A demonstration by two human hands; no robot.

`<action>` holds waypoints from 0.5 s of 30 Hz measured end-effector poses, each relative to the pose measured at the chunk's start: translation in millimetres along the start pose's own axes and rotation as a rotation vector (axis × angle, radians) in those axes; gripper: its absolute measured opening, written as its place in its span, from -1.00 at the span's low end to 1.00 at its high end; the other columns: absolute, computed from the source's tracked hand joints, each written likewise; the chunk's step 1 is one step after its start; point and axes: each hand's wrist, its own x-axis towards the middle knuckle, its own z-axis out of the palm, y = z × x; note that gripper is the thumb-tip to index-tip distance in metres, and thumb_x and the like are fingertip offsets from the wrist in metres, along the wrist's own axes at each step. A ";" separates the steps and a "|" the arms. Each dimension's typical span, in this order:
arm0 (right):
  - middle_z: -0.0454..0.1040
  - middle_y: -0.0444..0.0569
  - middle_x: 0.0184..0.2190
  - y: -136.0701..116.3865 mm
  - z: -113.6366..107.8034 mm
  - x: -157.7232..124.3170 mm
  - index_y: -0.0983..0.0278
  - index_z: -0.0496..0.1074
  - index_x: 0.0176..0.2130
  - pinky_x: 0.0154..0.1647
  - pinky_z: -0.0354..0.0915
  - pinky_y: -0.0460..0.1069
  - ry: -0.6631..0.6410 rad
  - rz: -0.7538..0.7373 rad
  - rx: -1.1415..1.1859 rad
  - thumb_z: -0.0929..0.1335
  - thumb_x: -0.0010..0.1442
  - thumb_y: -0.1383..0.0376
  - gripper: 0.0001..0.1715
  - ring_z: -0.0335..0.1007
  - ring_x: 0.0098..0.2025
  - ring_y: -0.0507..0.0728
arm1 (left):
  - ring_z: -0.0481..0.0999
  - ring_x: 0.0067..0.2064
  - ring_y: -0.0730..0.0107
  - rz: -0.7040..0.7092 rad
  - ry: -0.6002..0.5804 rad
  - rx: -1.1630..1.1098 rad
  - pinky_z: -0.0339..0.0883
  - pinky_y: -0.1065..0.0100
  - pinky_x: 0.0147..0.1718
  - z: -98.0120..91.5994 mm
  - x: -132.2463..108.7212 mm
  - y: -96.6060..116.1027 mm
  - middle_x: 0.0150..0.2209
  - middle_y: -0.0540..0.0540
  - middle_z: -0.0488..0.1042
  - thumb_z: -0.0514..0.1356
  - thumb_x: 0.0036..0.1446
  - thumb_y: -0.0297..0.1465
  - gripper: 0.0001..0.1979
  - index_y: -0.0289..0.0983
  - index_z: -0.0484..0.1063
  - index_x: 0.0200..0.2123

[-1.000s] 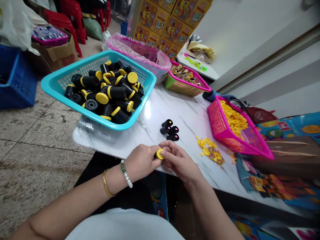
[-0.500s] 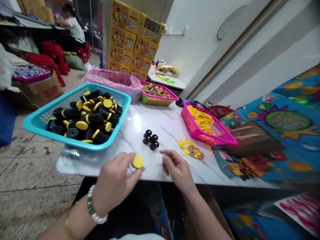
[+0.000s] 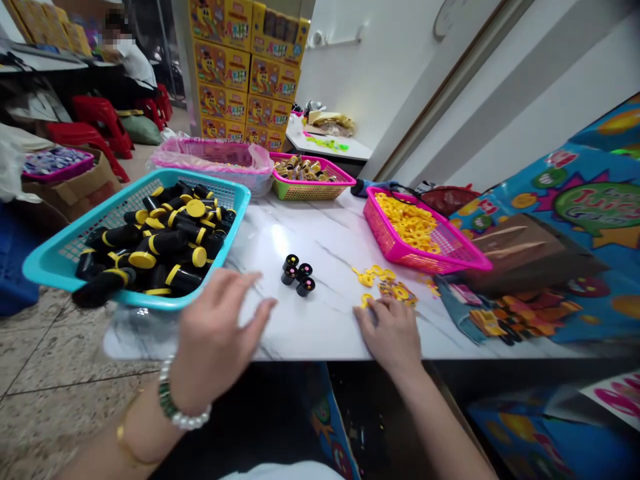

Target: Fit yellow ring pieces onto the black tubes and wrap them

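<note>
My left hand (image 3: 217, 333), wearing a bead bracelet, is raised near the front right corner of the turquoise basket (image 3: 165, 303). Its thumb and fingers are apart, with nothing between them. Heaped in that basket are black canisters with yellow caps (image 3: 167, 243); one black canister (image 3: 104, 287) juts over the near left rim. My right hand (image 3: 393, 330) rests low on the tabletop, fingertips touching a yellow plastic piece (image 3: 367, 300) at the edge of a small loose pile (image 3: 395, 290). Several small black cylinders (image 3: 299, 275) with pink or yellow centres stand together between my hands.
A pink basket of yellow pieces (image 3: 470, 259) stands to the right, beside a brown bag (image 3: 530, 260) and printed blue packaging (image 3: 575, 220). Farther back are another pink basket (image 3: 345, 175), a pink-lined tub (image 3: 163, 160) and stacked yellow boxes (image 3: 223, 67). A seated person (image 3: 135, 63) is far left.
My left hand has let go of the yellow-capped canister and opened, moving left. A canister now shows over the turquoise basket's near rim. My right hand has moved right to the yellow pieces.
</note>
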 end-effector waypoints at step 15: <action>0.57 0.07 -0.35 -59.8 13.5 14.2 0.35 0.44 -0.03 -0.38 0.35 0.02 -0.010 -0.281 0.291 0.21 0.31 0.31 -0.67 0.48 -0.43 0.15 | 0.57 -0.09 0.08 -0.348 -0.749 -0.224 0.47 0.17 -0.12 105.5 -2.1 27.9 -0.14 -0.21 0.56 0.21 0.21 -0.23 -0.57 -0.33 0.34 0.07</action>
